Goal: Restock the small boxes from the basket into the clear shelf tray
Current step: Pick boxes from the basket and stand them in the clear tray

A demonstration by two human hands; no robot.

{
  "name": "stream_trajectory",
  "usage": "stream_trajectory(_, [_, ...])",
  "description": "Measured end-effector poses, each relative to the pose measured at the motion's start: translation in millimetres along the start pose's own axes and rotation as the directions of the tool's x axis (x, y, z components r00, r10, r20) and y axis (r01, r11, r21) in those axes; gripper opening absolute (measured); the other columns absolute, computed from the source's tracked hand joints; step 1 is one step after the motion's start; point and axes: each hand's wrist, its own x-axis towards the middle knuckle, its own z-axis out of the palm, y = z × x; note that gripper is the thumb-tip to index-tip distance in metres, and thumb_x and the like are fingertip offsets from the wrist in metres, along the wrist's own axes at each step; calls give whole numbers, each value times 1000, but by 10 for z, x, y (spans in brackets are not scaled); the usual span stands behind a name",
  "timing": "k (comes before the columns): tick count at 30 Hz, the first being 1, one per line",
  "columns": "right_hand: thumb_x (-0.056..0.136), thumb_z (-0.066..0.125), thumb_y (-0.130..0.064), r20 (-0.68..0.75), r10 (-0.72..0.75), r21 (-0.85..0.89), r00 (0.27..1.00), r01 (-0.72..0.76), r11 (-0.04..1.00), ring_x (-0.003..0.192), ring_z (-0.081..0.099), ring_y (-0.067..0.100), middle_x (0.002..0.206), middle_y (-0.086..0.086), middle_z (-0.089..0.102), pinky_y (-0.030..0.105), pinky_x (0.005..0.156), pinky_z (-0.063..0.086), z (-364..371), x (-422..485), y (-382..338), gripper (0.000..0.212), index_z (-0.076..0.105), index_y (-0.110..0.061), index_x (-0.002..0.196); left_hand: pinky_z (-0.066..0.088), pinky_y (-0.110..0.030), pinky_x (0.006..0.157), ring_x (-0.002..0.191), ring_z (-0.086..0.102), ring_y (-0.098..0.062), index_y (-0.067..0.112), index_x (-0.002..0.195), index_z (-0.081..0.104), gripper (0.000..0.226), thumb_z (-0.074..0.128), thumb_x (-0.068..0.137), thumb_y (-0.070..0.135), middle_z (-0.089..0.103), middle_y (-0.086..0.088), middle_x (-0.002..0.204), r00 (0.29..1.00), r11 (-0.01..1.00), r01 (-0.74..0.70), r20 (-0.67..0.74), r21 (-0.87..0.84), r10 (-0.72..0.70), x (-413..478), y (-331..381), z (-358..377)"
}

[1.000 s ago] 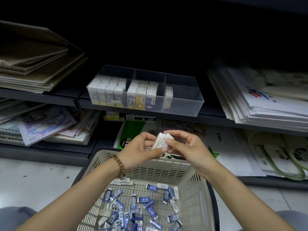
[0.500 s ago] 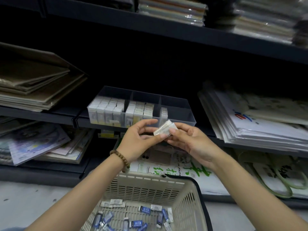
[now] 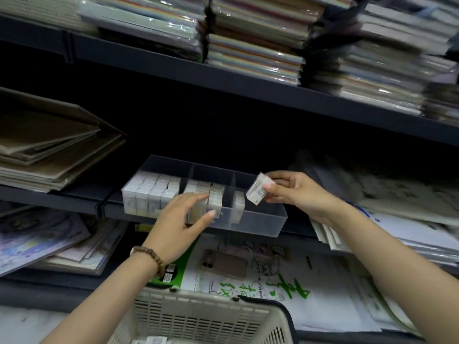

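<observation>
Head view: the right hand point(image 3: 295, 194) is up at the clear tray point(image 3: 263, 223) on the dark shelf point(image 3: 74, 194). Its thumb and fingers pinch the held boxes point(image 3: 259, 192), a small white bundle, tilted, just above the tray's right compartment. That compartment has one row of boxes point(image 3: 239, 203) against its left divider, while the left and middle compartments are packed. The left hand point(image 3: 183, 219) reaches to the middle compartment's front, fingers stretched and loose, holding nothing. Its fingertips are at the box tops; touching or not, can't tell. There's a beaded bracelet point(image 3: 151, 256) on that wrist. Down low is the basket point(image 3: 198, 319), with a few loose boxes point(image 3: 151, 340) at the frame's bottom edge.
</observation>
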Motion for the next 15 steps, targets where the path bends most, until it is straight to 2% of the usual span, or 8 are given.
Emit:
stream_trajectory(3, [89,62,-21,72,46,-59,996,-42,997,95,68,20,107,12,70,23,78,57,30,83,37,41,54,-5,126,16,-21,110,127,26,5,35,132,45,64,35,76,66,39,24,130,999,995,-45,8,90,45,-11,-14,59])
stream_trajectory(8, [93,56,-17,156,176,-84,972,-164,983,86,63,15,106,15,67,22,80,57,73,211,71,34,58,2,121,15,-22,111,131,29,-1,33,130,47,63,35,77,65,44,19,133,999,996,-36,-8,76,36,3,-10,68])
stream_trajectory(11, [94,54,-17,147,128,-91,981,-116,989,87,63,15,107,14,67,23,81,56,118,177,-9,33,58,0,122,16,-21,110,130,26,3,34,131,45,62,33,78,65,40,24,131,999,996,-37,-11,82,38,-23,39,61])
stream_trajectory(13, [95,54,-20,192,20,-38,981,-13,999,92,65,15,110,13,69,23,82,54,165,76,-101,32,60,-5,122,24,-21,107,126,30,6,35,132,42,63,33,78,66,39,25,130,1000,1000,-25,-18,-8,25,-45,127,59])
stream_trajectory(15, [94,54,-24,304,-75,17,950,74,997,93,66,13,108,7,70,22,84,52,273,-90,-185,31,61,-12,122,39,-24,102,119,46,2,29,134,42,68,37,76,65,49,16,130,995,946,79,77,-315,-58,-52,263,52])
